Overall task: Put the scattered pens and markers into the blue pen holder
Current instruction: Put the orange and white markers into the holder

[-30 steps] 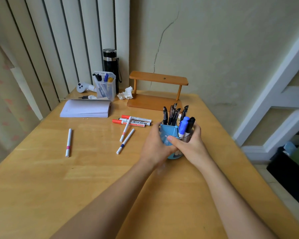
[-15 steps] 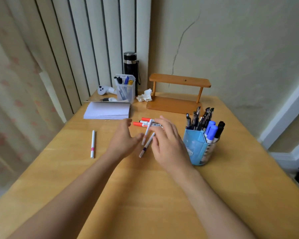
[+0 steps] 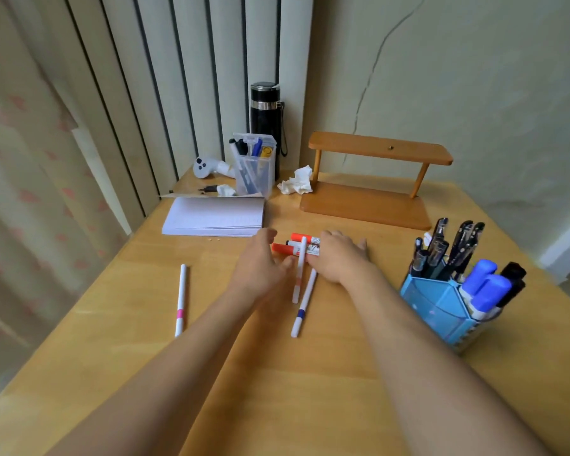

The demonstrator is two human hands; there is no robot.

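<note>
The blue pen holder [image 3: 436, 306] stands at the right of the wooden table, filled with several black pens and blue and black markers. Red-capped markers [image 3: 285, 248] lie in a bunch mid-table. A white pen with an orange band [image 3: 298, 274] and a white pen with a blue band [image 3: 301, 307] lie just in front of them. Another white pen with a pink band [image 3: 180, 299] lies apart to the left. My left hand [image 3: 260, 264] and my right hand [image 3: 338, 255] flank the bunch with fingers spread, the right one lying over the markers' right ends. Neither hand holds anything.
A stack of white paper [image 3: 214, 217] lies behind my hands. Behind it stand a clear pen box [image 3: 255, 166], a black flask [image 3: 265, 105], a white controller [image 3: 206, 166] and a crumpled tissue [image 3: 297, 182]. A small wooden shelf [image 3: 372, 182] stands at the back right.
Both hands let go of the blue pen holder and moved left and forward to the bunch of markers. The view swung left, so the holder now sits at the right.
</note>
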